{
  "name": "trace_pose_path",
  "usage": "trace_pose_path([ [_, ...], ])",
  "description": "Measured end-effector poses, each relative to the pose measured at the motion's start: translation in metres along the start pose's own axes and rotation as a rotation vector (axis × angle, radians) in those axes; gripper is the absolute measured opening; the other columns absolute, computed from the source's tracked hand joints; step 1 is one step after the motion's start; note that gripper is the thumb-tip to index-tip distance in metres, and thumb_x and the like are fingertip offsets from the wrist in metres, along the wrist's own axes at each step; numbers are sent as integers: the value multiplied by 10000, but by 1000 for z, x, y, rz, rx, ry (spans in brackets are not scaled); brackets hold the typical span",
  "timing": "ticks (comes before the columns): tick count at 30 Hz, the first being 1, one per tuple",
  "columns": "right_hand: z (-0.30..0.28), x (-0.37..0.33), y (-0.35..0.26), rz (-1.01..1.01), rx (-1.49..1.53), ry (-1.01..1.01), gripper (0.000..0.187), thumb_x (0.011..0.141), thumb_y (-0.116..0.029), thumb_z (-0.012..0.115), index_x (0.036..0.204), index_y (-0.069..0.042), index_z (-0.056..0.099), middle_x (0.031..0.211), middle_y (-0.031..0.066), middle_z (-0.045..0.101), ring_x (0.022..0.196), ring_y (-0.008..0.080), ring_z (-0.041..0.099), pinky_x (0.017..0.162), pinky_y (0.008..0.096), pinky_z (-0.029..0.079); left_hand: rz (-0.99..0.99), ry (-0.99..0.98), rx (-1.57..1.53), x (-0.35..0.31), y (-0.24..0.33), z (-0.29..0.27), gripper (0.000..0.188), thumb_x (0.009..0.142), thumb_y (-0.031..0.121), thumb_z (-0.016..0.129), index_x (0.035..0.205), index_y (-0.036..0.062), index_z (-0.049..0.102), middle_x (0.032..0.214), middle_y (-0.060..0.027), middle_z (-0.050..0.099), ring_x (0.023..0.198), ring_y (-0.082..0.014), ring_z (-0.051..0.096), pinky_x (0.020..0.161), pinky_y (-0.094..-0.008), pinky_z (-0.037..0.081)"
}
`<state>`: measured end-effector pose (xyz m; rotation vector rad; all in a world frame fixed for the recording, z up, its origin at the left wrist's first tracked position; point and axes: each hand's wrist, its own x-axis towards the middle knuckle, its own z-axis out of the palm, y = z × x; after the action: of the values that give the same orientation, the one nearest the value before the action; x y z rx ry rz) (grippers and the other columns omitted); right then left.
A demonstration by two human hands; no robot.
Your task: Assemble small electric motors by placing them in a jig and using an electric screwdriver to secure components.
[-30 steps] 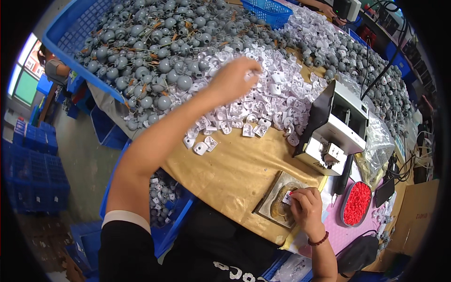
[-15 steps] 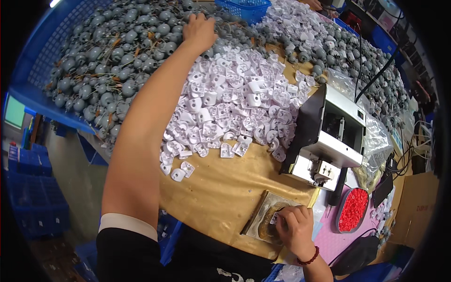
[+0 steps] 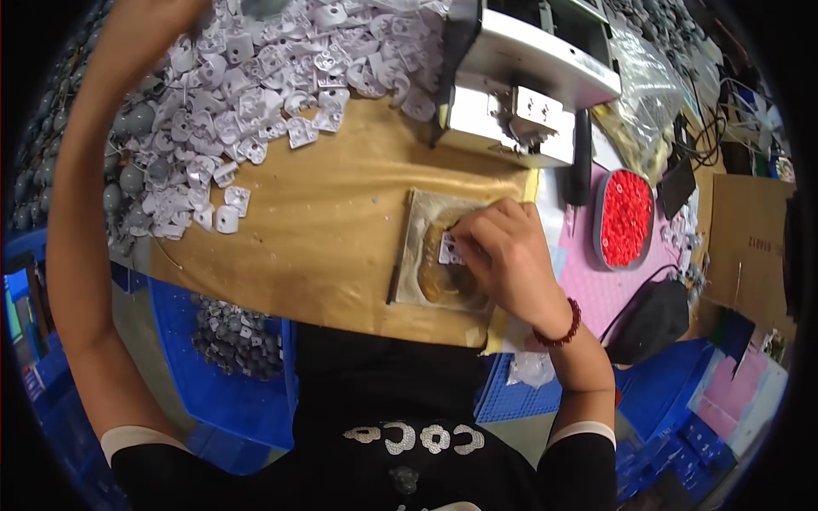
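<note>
My right hand (image 3: 511, 255) is closed, its thumb and fingertips pinching a small white plastic part (image 3: 448, 249) with holes in it. The part rests over a square block (image 3: 415, 255) that has a yellowish-brown rounded patch on top. At the upper left, my left hand (image 3: 162, 17) reaches over the heaped parts and its fingers are smeared and partly cut off by the picture's edge. Beside it a blurred dark grey piece (image 3: 260, 7) shows at the top rim; whether the fingers hold it is unclear. Below lies a pile of white plastic parts (image 3: 281, 72).
A metal-bodied machine (image 3: 528, 68) stands behind the block. Right of it are a tray of small red pieces (image 3: 626, 220), clear plastic bags (image 3: 648, 77) and a cardboard box (image 3: 750, 247). Grey round parts (image 3: 132, 179) lie at left. A blue bin (image 3: 183, 358) sits below the table edge.
The view has tipped down toward my body. My left hand has come away from the grey heap toward the near side. My right hand stays at the block with the white part.
</note>
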<state>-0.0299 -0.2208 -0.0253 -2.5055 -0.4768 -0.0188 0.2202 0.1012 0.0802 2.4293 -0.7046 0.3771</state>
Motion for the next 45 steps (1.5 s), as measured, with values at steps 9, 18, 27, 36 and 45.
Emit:
trace_pose_path([
  [9, -1, 1, -2, 70, -68, -19, 78, 771, -75, 725, 848, -86, 716, 805, 60, 701, 858, 267, 615, 785, 391, 433, -183, -657, -359, -189, 105, 84, 239, 839, 185, 743, 1001, 20, 682, 901, -118, 616, 804, -254, 595, 721, -344, 475],
  [18, -2, 3, -7, 280, 240, -80, 154, 783, -23, 689, 930, -15, 734, 807, 129, 720, 821, 277, 690, 778, 380, 534, 129, -135, -260, -210, 166, 142, 374, 724, 164, 817, 1039, 89, 631, 1041, -68, 579, 976, -282, 577, 811, -402, 499],
  [27, -3, 0, -7, 339, 454, -89, 224, 773, 11, 708, 996, -14, 722, 861, 117, 724, 783, 227, 705, 739, 333, 551, -41, -250, -287, -198, 172, 153, 309, 743, 123, 806, 957, 78, 587, 972, -71, 581, 963, -296, 562, 794, -416, 487],
  [36, 19, -29, 6, -204, 7, 214, 240, 689, -58, 788, 908, -93, 696, 881, 25, 653, 869, 246, 579, 781, 369, 454, -90, -327, -354, -195, 167, 153, 448, 691, 143, 846, 1045, 78, 579, 1020, -83, 583, 1026, -309, 551, 869, -414, 473],
  [45, 21, -38, 3, -270, -157, 235, 354, 698, -112, 806, 1026, -82, 674, 1057, 66, 628, 938, 274, 584, 793, 393, 466, -46, -417, -453, -222, 155, 132, 1036, 629, 234, 903, 1504, 140, 356, 1381, -145, 412, 1296, -365, 394, 1099, -452, 367],
])
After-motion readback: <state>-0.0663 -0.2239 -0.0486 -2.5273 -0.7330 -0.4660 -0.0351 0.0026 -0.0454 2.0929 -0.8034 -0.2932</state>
